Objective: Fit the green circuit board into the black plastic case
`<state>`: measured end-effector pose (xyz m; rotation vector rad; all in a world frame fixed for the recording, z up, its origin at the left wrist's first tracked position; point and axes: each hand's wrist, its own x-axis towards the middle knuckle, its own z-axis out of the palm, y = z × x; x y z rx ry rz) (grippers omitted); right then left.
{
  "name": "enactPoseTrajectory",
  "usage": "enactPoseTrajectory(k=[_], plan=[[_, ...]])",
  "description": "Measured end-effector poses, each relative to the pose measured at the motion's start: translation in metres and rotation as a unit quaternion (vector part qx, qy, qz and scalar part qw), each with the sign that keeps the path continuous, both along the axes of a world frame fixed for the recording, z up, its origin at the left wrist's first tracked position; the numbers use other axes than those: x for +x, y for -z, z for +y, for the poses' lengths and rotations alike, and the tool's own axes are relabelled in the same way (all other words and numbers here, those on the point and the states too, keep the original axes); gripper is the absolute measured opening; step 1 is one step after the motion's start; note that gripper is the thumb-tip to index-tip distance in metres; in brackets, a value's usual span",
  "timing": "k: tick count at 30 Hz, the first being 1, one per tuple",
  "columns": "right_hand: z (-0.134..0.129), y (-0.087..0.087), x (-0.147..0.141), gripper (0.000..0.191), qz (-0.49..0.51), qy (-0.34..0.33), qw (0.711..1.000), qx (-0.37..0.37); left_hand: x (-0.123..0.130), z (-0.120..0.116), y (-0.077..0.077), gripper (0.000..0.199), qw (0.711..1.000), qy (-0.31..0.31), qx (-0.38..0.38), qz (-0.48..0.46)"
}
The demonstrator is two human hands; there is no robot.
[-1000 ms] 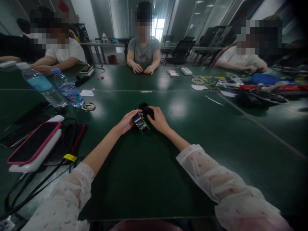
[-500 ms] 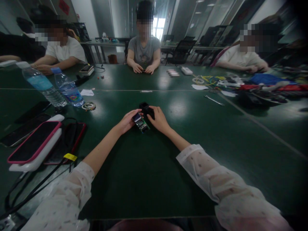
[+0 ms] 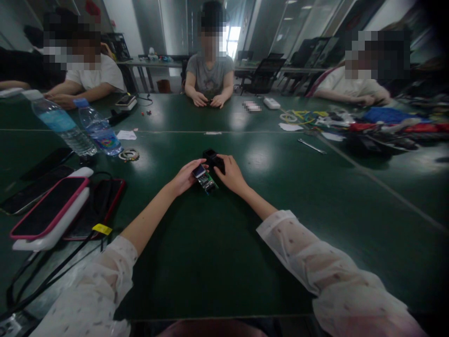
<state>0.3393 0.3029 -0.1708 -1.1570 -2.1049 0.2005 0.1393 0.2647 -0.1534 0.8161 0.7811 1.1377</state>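
While the left hand point(image 3: 184, 178) grasps a small circuit board point(image 3: 208, 183) by its upper-left end, a little left of and below the frame's centre, the right hand point(image 3: 232, 175) has thumb and fingers closed about a black casing point(image 3: 210, 155) just above and to the right of it, so the step in hand looks like one of handling the two pieces side by side; whether they touch, I cannot tell. The next move, as I judge it, calls for a steady hold on the board by its edges, with pressure off the small screen point(image 3: 199, 172) and the bare components, and for right fingers that can shift the casing without knocking the board. The board's screen and components face the camera, its long axis slanting from upper left to lower right, the screen at the upper-left end by the left fingertips and the free green end pointing to the lower right of the frame. The casing slants much the same way, with a squarish window point(image 3: 211, 152) at its upper-left end and its lower-right part partly covered by the right hand. Whether either piece rests on the green table point(image 3: 224, 262) or is lifted slightly off it is unclear from this angle
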Motion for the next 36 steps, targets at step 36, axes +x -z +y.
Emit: enactPoseTrajectory(k=[36], plan=[[-0.0007, -0.0012, 0.0004, 0.043, 0.002, -0.004, 1.0, -0.004, -0.0003, 0.0008, 0.0016, 0.033, 1.0, 0.002, -0.002, -0.002]])
